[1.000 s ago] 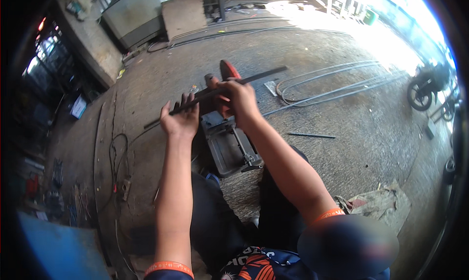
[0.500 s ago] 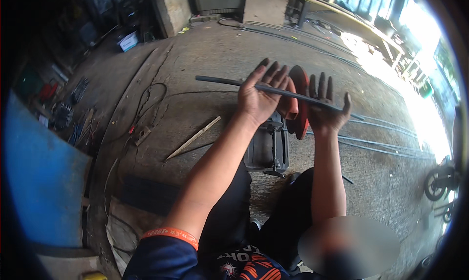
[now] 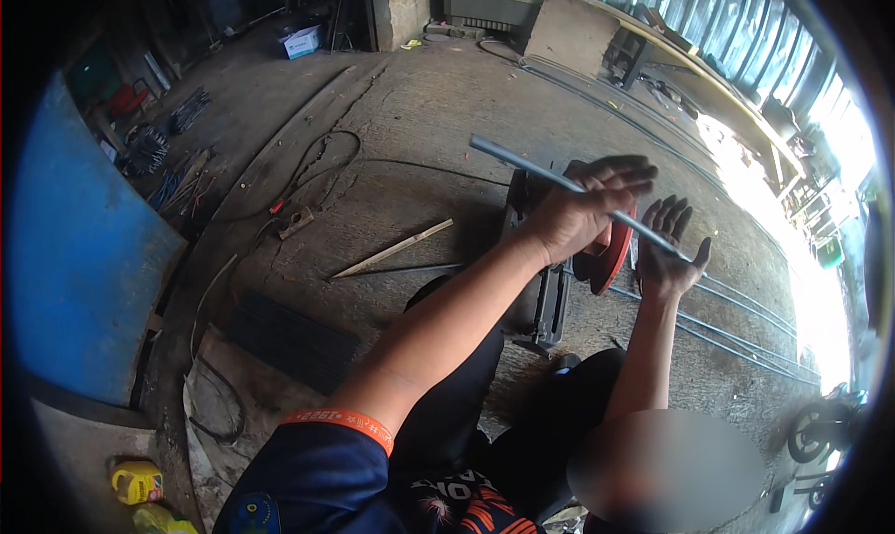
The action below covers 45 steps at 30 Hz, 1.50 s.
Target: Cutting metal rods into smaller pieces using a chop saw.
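1. The metal rod (image 3: 522, 164) is thin, straight and grey. It runs from about 10 o'clock of the hands down toward 4 o'clock, above the concrete floor (image 3: 410, 115).
2. The left hand (image 3: 580, 212) lies over the rod near its middle, fingers spread and loosely curled over it; the grip is not clamped.
3. The right hand (image 3: 669, 251) is under the rod's lower end, palm up, fingers apart, the rod resting across it.
4. Just below the hands stands one dark cut-off saw (image 3: 541, 292) with one red disc guard (image 3: 611, 253).
5. One white box with blue marks (image 3: 302, 40) sits at 11 o'clock, far off by the wall.
6. One yellow jug (image 3: 136, 482) stands at 7 o'clock, bottom left.
7. One big blue panel (image 3: 75, 254) fills 9 o'clock.
8. One pale wooden strip (image 3: 393, 249) lies at 9 o'clock of the saw.
9. Several long rods (image 3: 736, 324) lie on the floor at 4 o'clock; I cannot count them exactly.
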### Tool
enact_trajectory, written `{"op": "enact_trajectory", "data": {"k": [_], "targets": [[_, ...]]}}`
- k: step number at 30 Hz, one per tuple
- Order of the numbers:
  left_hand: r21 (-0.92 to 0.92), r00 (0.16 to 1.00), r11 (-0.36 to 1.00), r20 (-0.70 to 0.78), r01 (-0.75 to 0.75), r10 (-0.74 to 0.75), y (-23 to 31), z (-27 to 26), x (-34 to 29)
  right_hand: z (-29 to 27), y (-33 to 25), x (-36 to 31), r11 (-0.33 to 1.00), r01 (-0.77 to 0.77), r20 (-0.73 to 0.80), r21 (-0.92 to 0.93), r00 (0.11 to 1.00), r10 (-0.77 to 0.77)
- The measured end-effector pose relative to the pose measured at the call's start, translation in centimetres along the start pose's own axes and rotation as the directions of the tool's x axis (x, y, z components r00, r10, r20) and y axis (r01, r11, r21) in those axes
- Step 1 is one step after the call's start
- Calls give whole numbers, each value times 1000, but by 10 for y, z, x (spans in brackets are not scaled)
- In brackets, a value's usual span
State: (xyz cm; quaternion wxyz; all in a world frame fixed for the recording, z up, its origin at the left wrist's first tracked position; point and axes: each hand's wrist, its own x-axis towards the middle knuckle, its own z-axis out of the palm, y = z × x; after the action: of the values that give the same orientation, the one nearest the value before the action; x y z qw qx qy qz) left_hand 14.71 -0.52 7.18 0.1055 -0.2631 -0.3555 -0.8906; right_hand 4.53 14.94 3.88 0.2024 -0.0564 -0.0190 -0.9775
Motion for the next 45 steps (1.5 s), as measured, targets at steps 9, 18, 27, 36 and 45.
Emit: {"op": "enact_trajectory", "data": {"k": [9, 18, 27, 36, 45], "targets": [[292, 998, 956, 48, 16, -32, -12, 24, -9, -13, -3, 6, 999, 0, -242, -49, 970, -12], [16, 998, 1000, -60, -9, 10, -6, 16, -8, -5, 6, 2, 976, 23, -213, -215, 974, -70], [-462, 788, 862, -601, -208, -132, 18, -35, -6, 6, 32, -18, 955, -92, 7, -283, 995, 98], [-423, 611, 872, -766, -246, -199, 14, -53, -7, -4, 37, -10, 981, -147, -115, -124, 984, 133], [-330, 621, 924, -770, -191, -147, 8, -55, -5, -9, 33, -7, 974, -164, -209, -155, 969, 130]]}}
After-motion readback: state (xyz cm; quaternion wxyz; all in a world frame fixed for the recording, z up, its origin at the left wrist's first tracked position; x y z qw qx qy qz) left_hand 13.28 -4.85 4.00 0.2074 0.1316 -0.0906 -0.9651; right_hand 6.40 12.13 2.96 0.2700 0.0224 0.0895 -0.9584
